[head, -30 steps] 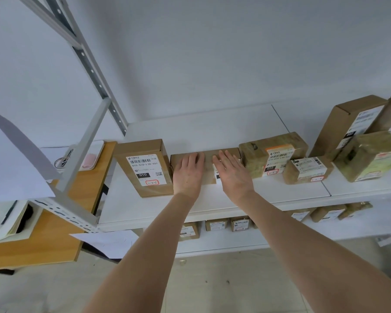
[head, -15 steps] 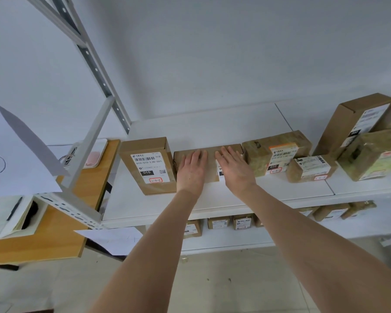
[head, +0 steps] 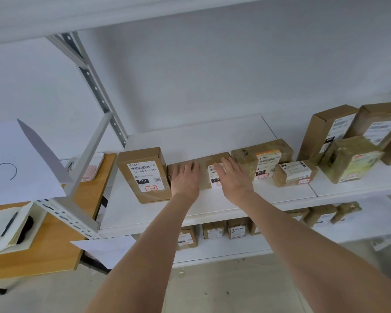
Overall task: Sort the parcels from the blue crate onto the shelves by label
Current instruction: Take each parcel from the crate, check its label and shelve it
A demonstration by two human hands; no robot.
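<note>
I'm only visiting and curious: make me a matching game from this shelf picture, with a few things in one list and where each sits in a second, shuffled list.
Things
1. tall parcel marked 010
2. low parcel marked 060
3. sheet with a drawn 3
4. small box

Places
A. on the lower shelf
B. far left, beside the rack's post
C. under the left hand and right hand
D. upright, leftmost in the hands' row

Pairs: 1-D, 2-C, 3-B, 4-A
</note>
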